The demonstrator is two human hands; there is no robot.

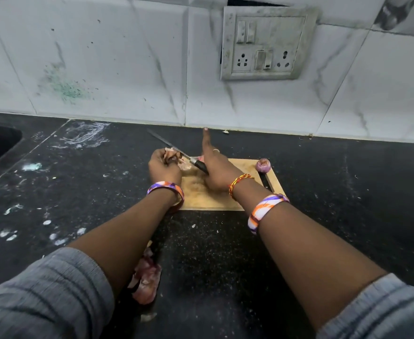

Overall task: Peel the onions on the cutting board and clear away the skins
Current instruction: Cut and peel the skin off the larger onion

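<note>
Wooden cutting board (208, 200) | left hand (163, 168) clutches papery skins (171, 154) | right hand (215, 171) flat, fingers straight, over knife (176, 151) handle | peeled onion (263, 165) at board's far right corner

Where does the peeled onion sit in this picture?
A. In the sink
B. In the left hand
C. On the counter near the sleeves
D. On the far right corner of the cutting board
D: the peeled onion rests on the far right corner of the cutting board, clear of both hands.
</note>
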